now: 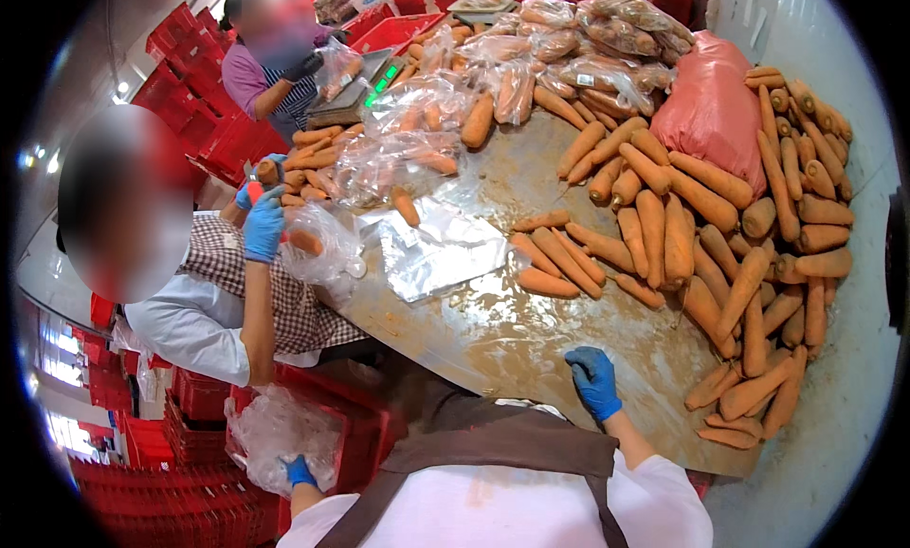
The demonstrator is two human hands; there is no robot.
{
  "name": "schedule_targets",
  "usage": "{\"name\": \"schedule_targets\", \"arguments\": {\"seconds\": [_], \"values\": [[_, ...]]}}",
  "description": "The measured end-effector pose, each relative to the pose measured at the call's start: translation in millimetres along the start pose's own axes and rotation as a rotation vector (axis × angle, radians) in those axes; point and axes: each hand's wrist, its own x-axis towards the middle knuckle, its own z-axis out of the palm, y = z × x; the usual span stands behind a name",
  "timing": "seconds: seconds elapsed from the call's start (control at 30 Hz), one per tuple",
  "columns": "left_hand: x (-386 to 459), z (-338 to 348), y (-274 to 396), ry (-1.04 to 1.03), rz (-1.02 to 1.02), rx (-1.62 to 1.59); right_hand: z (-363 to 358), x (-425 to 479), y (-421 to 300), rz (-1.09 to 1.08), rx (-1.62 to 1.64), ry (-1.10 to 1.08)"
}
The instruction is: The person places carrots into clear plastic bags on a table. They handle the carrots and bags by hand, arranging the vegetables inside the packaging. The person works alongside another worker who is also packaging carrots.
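Note:
My left hand (300,471), in a blue glove, reaches down to the left and grips a bunch of clear plastic bags (284,431) at a red crate. On the metal table rests my right hand (594,381), also blue-gloved, with its fingers curled and nothing visible in it. Loose carrots (561,260) lie beyond that hand, and a large heap of carrots (739,292) spreads to its right. Flat clear bags (441,246) lie near the table's middle, with one carrot (404,206) on their far edge.
A co-worker (213,285) at the left holds a carrot and a knife; another co-worker (274,71) handles a bag beside a scale (348,93). Bagged carrots (604,57) and a full pink sack (711,111) stand at the back. Red crates (178,505) are stacked at the lower left.

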Motion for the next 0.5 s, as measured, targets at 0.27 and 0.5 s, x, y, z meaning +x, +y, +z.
{"name": "schedule_targets", "arguments": {"seconds": [0.27, 0.5], "values": [[-264, 207, 281, -0.928, 0.568, -0.386, -2, 2, 2, 0.011, -0.031, 0.003], [-231, 375, 391, -0.221, 1.26, 0.18, 4, 9, -3, 0.034, -0.066, -0.021]]}}
